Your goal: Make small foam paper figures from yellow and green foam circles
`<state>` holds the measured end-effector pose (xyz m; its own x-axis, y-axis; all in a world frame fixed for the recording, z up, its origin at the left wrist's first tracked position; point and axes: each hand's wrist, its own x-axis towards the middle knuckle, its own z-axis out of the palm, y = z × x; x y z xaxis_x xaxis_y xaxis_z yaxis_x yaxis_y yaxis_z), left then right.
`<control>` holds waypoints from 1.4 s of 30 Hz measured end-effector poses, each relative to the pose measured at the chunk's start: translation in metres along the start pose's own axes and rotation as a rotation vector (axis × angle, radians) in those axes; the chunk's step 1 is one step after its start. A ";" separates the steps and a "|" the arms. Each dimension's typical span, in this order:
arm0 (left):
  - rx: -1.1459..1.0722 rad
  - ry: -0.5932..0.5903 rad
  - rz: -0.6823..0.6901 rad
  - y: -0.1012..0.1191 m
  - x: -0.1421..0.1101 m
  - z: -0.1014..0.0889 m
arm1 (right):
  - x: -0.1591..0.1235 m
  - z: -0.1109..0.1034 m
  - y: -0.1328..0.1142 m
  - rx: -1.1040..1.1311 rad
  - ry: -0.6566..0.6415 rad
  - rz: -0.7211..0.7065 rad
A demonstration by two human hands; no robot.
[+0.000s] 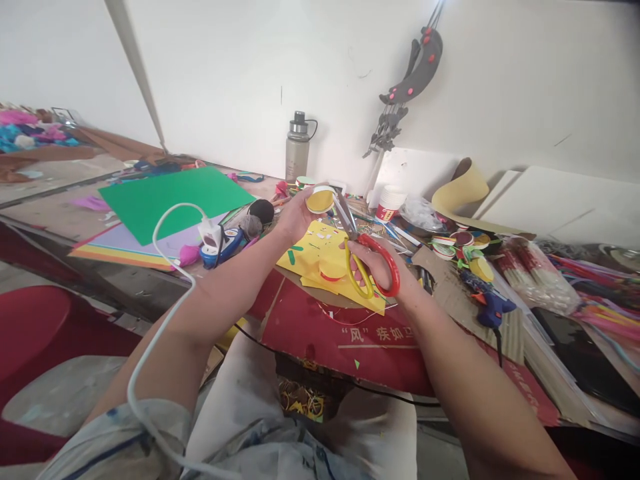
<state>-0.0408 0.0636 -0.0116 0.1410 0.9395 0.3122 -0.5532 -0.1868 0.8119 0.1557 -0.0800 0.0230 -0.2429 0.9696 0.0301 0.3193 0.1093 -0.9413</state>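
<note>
- Scissors [353,233] in right hand [369,263], blades pointing up and leftward, against or just beside the right edge of a round yellow piece [320,199]; whether biting into it, cannot tell.
- Right hand: curls round the handles (one loop red, the other yellow), fingers through the loops, with the loops parted.
- Left hand [295,217]: pinches the round yellow piece at its left side, between thumb and fingers.
- Round yellow piece: pale rim, raised above the worktop, between left hand and blades.
- Below both hands: yellow paper [327,250] strewn with white scraps and green strips, partly over red cardboard [300,333] with printed characters.
- To the left: large green sheet [175,200] on top of other coloured sheets; near it, a white adapter [210,233], with a white cable [173,320] crossing in front of the left forearm.
- Behind, near the wall: upright bottle [297,152] with a dark cap; farther right, white-and-red paper cups [391,202], nested.
- To the right: blue glue gun [493,307] on brown cardboard [433,270]; beyond it, a flat black device [590,357] near the table edge.
</note>
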 end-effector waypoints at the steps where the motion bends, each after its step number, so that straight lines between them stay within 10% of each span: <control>1: 0.014 -0.012 0.001 0.000 0.000 0.000 | -0.001 0.001 -0.001 0.011 -0.001 0.012; 42: 0.032 0.002 0.000 -0.001 -0.007 0.004 | -0.003 0.002 0.000 0.015 0.007 0.012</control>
<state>-0.0378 0.0563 -0.0120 0.1395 0.9399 0.3116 -0.5269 -0.1960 0.8270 0.1552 -0.0833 0.0223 -0.2332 0.9722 0.0209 0.3088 0.0944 -0.9464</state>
